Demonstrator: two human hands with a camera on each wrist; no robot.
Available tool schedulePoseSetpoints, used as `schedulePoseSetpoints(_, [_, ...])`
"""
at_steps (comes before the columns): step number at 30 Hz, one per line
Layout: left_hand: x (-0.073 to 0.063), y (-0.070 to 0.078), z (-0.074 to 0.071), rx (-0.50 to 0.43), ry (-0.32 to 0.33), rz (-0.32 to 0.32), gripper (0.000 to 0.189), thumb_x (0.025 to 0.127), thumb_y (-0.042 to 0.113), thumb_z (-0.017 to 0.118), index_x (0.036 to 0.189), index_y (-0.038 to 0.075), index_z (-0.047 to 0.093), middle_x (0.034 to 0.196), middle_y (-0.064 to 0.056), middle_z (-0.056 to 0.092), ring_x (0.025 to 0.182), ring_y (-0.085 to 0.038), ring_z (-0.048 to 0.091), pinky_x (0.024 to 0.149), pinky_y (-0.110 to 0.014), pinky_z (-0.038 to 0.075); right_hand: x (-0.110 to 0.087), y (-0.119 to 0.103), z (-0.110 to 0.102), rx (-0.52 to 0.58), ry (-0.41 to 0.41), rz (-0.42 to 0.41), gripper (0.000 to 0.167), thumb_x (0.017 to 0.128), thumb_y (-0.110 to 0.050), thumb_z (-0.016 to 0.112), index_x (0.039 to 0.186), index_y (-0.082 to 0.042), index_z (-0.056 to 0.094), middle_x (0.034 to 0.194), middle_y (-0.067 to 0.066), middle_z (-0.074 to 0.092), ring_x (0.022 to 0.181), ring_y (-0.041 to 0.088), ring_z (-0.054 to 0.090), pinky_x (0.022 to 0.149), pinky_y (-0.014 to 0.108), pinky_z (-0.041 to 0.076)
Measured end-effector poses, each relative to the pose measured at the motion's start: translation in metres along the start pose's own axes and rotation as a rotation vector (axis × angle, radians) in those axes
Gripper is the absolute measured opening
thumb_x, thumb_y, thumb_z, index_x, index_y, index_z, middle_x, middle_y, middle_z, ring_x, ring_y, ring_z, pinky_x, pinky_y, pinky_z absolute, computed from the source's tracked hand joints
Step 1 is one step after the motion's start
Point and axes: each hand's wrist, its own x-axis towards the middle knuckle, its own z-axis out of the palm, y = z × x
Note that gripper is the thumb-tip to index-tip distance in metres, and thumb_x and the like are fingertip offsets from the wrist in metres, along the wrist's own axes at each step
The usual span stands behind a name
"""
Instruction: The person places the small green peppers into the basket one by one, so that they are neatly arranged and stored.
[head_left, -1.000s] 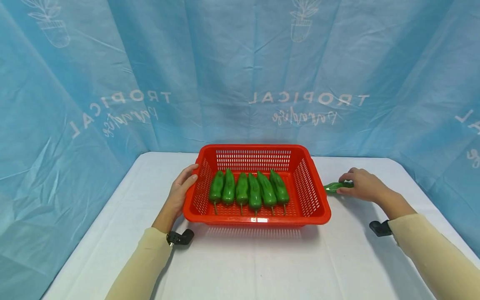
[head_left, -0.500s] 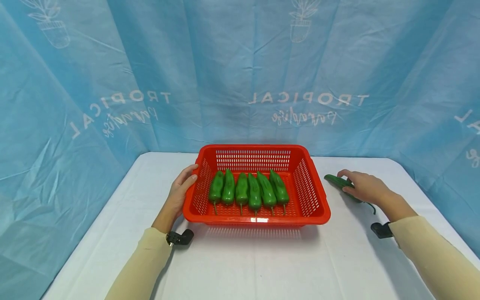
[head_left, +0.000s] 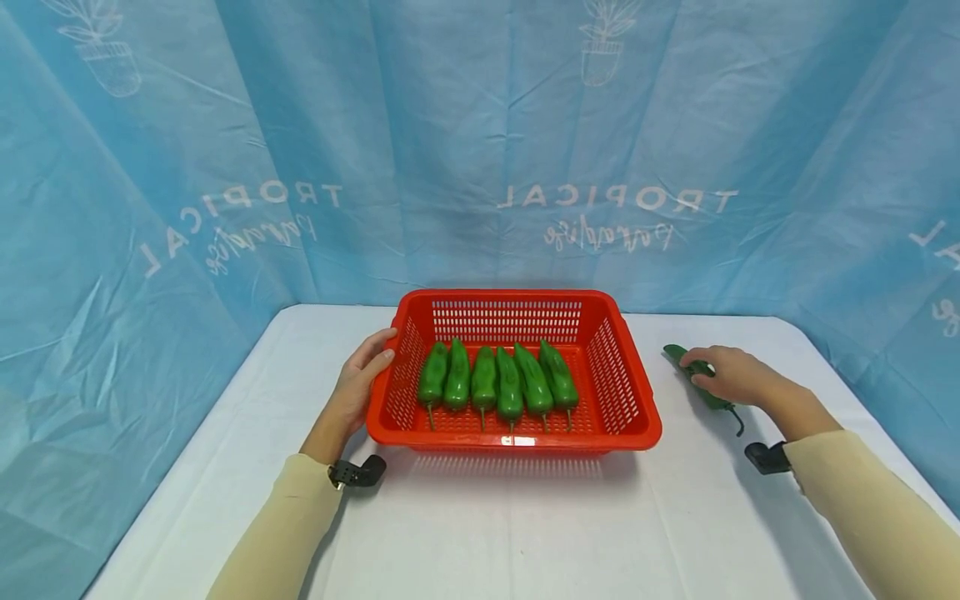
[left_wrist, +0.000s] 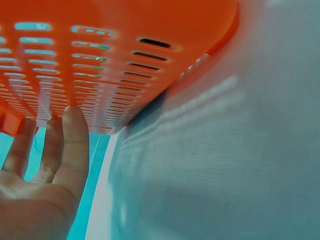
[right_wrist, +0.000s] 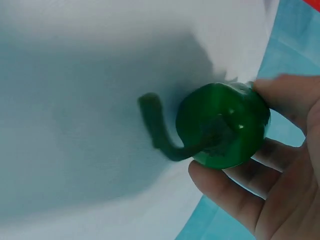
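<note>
Several long green peppers (head_left: 483,379) lie side by side in the red plastic basket (head_left: 517,439), stems toward the near side. My left hand (head_left: 358,385) rests against the basket's left side, and in the left wrist view its straight fingers (left_wrist: 75,145) touch the slotted wall. Right of the basket, my right hand (head_left: 727,375) holds another green pepper (head_left: 716,402) between thumb and fingers. This pepper slants, tip toward the back left and stem toward me. From the right wrist view its round stem end (right_wrist: 220,125) and curved stem show, with fingertips on opposite sides.
A white cloth (head_left: 517,533) covers the table under the basket. Blue printed sheeting (head_left: 465,150) hangs behind and at both sides. A dark band with a small black device (head_left: 360,472) is on my left wrist, another device (head_left: 767,458) on my right.
The pepper in my right hand has turned from lying nearly sideways to slanting, its stem now showing toward me. My right hand has shifted slightly right. The left hand and basket stay nearly still.
</note>
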Motion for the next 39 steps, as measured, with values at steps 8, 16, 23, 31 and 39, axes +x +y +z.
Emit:
schedulePoseSetpoints(8, [0.002,0.004,-0.006,0.037,-0.043,0.015,0.053,0.102,0.023,0.051,0.152,0.011,0.035,0.148,-0.012,0.04,0.113,-0.009,0.058,0.088,-0.021,0.058,-0.001,0.008,0.0,0.098,-0.034,0.026,0.043,0.087,-0.02,0.072,0.125,-0.005,0.061,0.127,0.035,0.055,0.103,0.043,0.053,0.09,0.063,0.052])
schedulePoseSetpoints(16, [0.004,0.005,-0.009,0.067,-0.045,0.012,0.055,0.102,0.023,0.052,0.152,0.01,0.035,0.144,-0.012,0.045,0.109,-0.008,0.06,0.087,-0.022,0.058,0.0,0.009,-0.003,0.126,-0.043,0.026,0.042,0.087,-0.019,0.073,0.125,-0.007,0.06,0.124,0.033,0.055,0.097,0.039,0.053,0.082,0.054,0.057])
schedulePoseSetpoints(23, [0.006,0.007,-0.009,0.061,-0.046,0.0,0.056,0.101,0.023,0.053,0.153,0.011,0.035,0.139,-0.006,0.048,0.111,-0.009,0.059,0.088,-0.023,0.058,0.001,0.012,-0.004,0.167,-0.033,0.033,0.044,0.087,-0.018,0.072,0.127,-0.006,0.059,0.125,0.034,0.052,0.099,0.04,0.053,0.079,0.051,0.059])
schedulePoseSetpoints(31, [0.004,0.009,-0.007,0.075,-0.034,0.0,0.055,0.101,0.024,0.053,0.152,0.012,0.036,0.143,-0.012,0.045,0.111,-0.009,0.06,0.087,-0.023,0.058,0.002,0.015,-0.007,0.2,-0.008,0.021,0.045,0.087,-0.02,0.072,0.127,-0.004,0.058,0.127,0.036,0.051,0.099,0.043,0.054,0.077,0.05,0.06])
schedulePoseSetpoints(39, [0.002,0.007,-0.005,0.088,-0.018,0.001,0.054,0.101,0.024,0.054,0.151,0.013,0.038,0.14,-0.005,0.047,0.111,-0.008,0.06,0.086,-0.024,0.059,0.005,0.016,-0.015,0.253,0.02,-0.031,0.045,0.089,-0.02,0.07,0.128,-0.002,0.057,0.129,0.034,0.052,0.101,0.043,0.058,0.079,0.051,0.06])
